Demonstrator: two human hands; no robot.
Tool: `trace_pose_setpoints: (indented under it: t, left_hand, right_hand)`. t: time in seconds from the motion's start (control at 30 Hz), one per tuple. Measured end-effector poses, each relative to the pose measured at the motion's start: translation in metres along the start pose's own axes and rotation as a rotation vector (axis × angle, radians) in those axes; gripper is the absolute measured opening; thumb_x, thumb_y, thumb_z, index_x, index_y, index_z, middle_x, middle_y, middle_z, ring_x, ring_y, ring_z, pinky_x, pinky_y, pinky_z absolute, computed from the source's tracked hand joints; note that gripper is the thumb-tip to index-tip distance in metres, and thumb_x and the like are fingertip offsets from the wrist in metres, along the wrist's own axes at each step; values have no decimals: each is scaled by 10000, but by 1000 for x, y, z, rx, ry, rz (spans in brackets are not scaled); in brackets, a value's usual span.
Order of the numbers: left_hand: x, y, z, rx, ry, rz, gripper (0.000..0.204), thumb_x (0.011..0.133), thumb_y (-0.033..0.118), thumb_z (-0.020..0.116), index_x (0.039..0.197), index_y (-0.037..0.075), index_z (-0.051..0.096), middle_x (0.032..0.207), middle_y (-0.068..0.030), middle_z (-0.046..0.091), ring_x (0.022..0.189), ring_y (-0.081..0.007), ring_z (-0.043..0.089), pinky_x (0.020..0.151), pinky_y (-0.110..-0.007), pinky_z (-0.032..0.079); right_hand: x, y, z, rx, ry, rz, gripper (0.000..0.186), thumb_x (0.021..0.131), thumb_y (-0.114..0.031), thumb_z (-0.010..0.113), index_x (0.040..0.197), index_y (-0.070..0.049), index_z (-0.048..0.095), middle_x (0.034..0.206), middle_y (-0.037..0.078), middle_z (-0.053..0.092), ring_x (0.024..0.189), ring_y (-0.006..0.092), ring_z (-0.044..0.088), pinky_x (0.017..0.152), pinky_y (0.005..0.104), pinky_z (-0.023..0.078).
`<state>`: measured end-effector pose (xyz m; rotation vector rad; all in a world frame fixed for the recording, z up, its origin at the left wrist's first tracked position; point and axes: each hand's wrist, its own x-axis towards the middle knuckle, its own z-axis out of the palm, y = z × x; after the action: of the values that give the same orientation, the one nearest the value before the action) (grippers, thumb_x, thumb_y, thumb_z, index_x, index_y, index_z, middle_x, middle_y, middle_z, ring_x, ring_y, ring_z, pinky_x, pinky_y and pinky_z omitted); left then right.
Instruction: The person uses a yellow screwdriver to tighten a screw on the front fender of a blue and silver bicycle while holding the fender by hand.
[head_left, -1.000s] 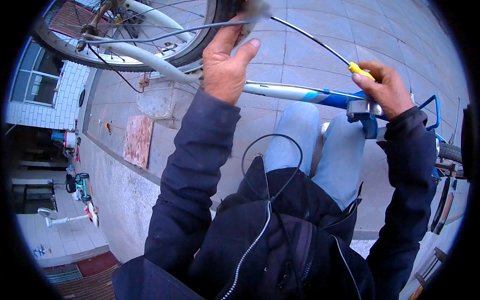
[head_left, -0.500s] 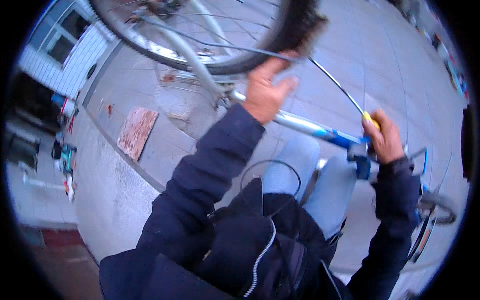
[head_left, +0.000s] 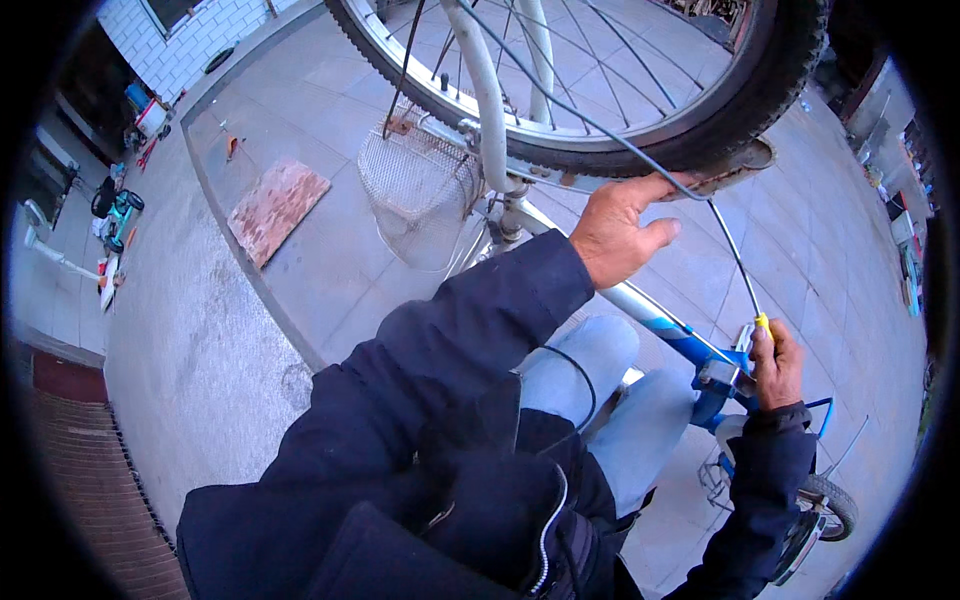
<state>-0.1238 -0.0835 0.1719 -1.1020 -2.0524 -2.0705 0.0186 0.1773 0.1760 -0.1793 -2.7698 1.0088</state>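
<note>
An upside-down bicycle stands before me, its knobby front wheel [head_left: 690, 145] raised at the top. Along the tyre's underside runs a mudguard [head_left: 735, 170], and a thin metal stay [head_left: 590, 118] reaches down to its end. There my left hand [head_left: 620, 232] grips the stay near its bent end, thumb held apart; some fingers are hidden behind it. My right hand [head_left: 777, 368] is closed round the yellow handle of a screwdriver [head_left: 737, 255]. Its long shaft slants up so that the tip meets the stay's end, next to my left fingers. The silver and blue frame [head_left: 650, 315] passes below both hands.
A wire basket [head_left: 415, 190] hangs at the bicycle's front, touching or near the paving. To its left lies a reddish stone slab [head_left: 278, 212]. The small rear wheel [head_left: 830, 505] is at lower right. A loose black cable [head_left: 585, 385] loops over my knees.
The view has shifted, so wheel, hands and frame sit farther right and lower, and the basket shows more fully. Both hands keep their hold; the screwdriver tip stays at the stay's end.
</note>
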Motion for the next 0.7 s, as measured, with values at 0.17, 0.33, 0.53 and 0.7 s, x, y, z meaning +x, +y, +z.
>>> trace_pose_setpoints:
  t: [0.17, 0.33, 0.53, 0.7]
  left_hand:
    - [0, -8, 1, 24, 14, 83, 443, 779, 17, 572, 1215, 16, 494, 1152, -122, 560, 1080, -189, 513, 950, -292, 373]
    - [0, -10, 0, 45, 17, 86, 450, 771, 20, 585, 1212, 12, 495, 1162, -128, 557, 1088, -196, 512, 943, -298, 381]
    - [1, -6, 0, 52, 22, 71, 457, 765, 32, 596, 1210, 6, 495, 1159, -133, 559, 1094, -206, 511, 945, -303, 380]
    - [0, -6, 0, 23, 26, 64, 448, 764, 33, 597, 1199, -7, 498, 1149, -141, 561, 1091, -204, 511, 946, -298, 376]
  right_hand:
    - [-2, -2, 4, -140, 76, -99, 307, 900, -333, 477, 815, -47, 549, 609, 80, 496, 540, 183, 471, 515, 297, 373]
    - [-3, 2, 11, -257, 177, -137, 248, 892, -299, 506, 875, -58, 558, 653, 123, 557, 580, 251, 565, 536, 308, 429]
    - [-2, 6, 16, -536, 402, -320, 211, 858, -299, 579, 927, -100, 571, 790, 112, 589, 638, 258, 607, 563, 306, 487]
    - [-2, 1, 16, -391, 330, -281, 238, 865, -320, 564, 875, -82, 569, 713, 92, 568, 602, 247, 581, 540, 305, 452]
